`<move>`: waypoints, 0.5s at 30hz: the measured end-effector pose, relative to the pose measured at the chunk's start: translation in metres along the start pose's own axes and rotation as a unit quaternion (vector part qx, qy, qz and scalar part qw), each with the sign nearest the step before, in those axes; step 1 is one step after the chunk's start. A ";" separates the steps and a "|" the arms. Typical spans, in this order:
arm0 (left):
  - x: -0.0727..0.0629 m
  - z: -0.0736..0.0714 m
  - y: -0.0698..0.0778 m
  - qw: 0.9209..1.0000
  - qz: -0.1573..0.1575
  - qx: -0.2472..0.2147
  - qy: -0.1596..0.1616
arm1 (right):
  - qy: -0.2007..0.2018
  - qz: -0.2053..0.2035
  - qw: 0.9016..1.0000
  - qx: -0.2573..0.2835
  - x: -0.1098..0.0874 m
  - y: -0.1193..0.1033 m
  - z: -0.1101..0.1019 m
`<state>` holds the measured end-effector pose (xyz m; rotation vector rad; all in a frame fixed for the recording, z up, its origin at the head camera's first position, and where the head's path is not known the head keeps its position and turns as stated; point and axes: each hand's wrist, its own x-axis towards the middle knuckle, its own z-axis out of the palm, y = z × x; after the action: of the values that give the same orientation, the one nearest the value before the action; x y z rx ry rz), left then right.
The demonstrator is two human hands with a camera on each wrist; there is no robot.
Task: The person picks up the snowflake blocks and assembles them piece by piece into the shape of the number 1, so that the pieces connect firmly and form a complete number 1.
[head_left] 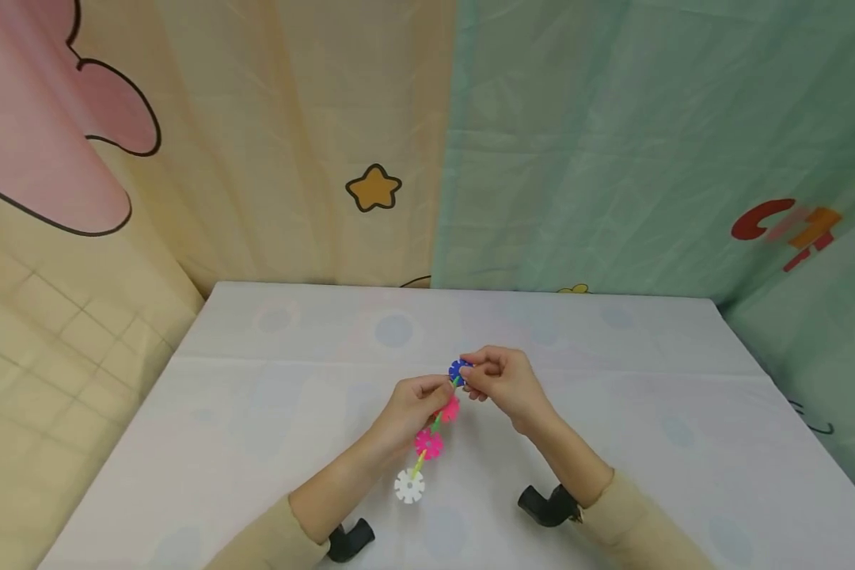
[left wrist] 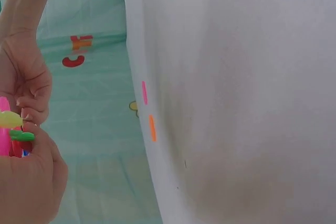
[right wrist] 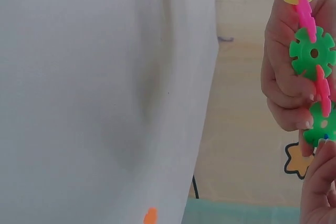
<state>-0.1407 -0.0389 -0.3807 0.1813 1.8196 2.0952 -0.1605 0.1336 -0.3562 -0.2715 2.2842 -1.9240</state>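
A chain of notched plastic discs, slotted together, hangs between the two hands. In the head view its lower end is a white disc (head_left: pixel 409 486), followed by a yellow disc (head_left: pixel 418 465), a bright pink disc (head_left: pixel 429 444), a green one and a reddish-pink disc (head_left: pixel 450 409). My left hand (head_left: pixel 415 405) pinches the chain near its upper end, between thumb and fingers. My right hand (head_left: pixel 507 388) pinches a blue disc (head_left: pixel 458 370), which meets a green disc (right wrist: pixel 318 124) beside the left fingertips. Fingers partly hide that joint.
A white cloth with pale dots covers the table (head_left: pixel 292 332). Black curved pieces (head_left: pixel 550 507) sit at both wrists. Behind the table hangs a printed curtain (head_left: pixel 271 158). In the left wrist view, a pink strip (left wrist: pixel 144 93) and an orange strip (left wrist: pixel 152 128) show near the cloth's edge.
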 end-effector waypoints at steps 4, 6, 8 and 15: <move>0.000 0.000 0.005 1.000 0.004 0.014 0.009 | 0.026 -0.012 1.000 -0.003 -0.003 -0.002 0.003; 0.001 0.000 0.005 1.000 0.002 0.018 0.004 | 0.028 -0.012 1.000 0.002 -0.004 -0.002 0.002; 0.001 0.000 0.003 1.000 -0.004 0.020 -0.001 | 0.020 -0.007 1.000 0.010 -0.004 0.000 0.001; 0.002 0.000 -0.002 1.000 -0.004 0.001 -0.013 | -0.016 0.021 0.999 0.024 -0.003 0.005 -0.004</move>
<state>-0.1426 -0.0381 -0.3833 0.1997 1.8045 2.0758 -0.1585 0.1390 -0.3606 -0.2442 2.2021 -1.9374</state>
